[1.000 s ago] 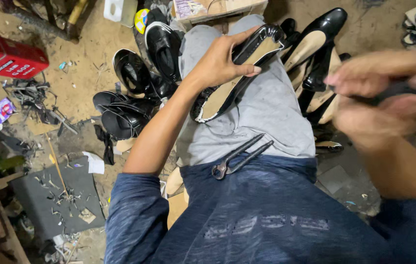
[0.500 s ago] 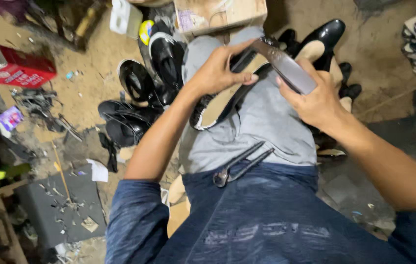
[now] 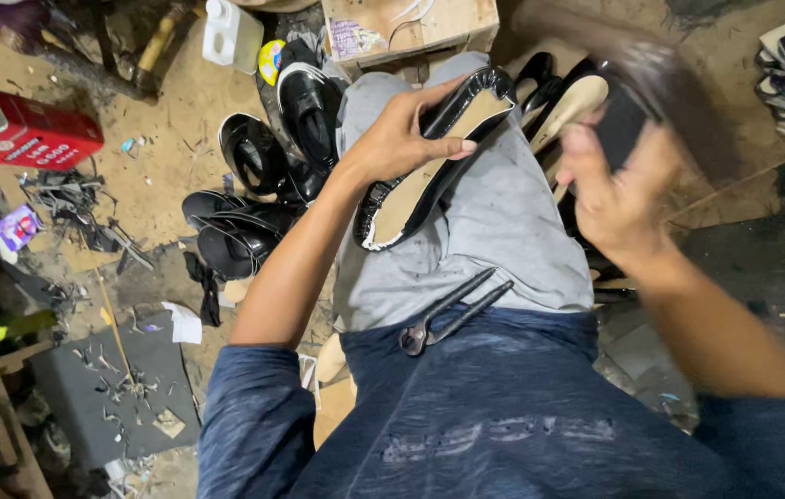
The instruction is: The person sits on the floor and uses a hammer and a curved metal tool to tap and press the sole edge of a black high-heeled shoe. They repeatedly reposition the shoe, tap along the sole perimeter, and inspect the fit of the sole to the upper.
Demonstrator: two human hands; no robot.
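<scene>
1. My left hand [image 3: 402, 139] grips a black shoe [image 3: 434, 157], sole side up, fingers curled around its upper edge, pressing it onto my grey-clad thigh [image 3: 494, 240].
2. My right hand [image 3: 619, 199] is raised beside the shoe, fingers clenched round a dark tool [image 3: 623, 120]; it is too blurred to tell its kind.
3. A pair of pincers [image 3: 452, 312] lies on my lap, near the hem of my blue shirt [image 3: 503, 416].
4. More black shoes [image 3: 254, 199] lie on the dirt floor [image 3: 166, 111] to my left, near a red box [image 3: 37, 139].
</scene>
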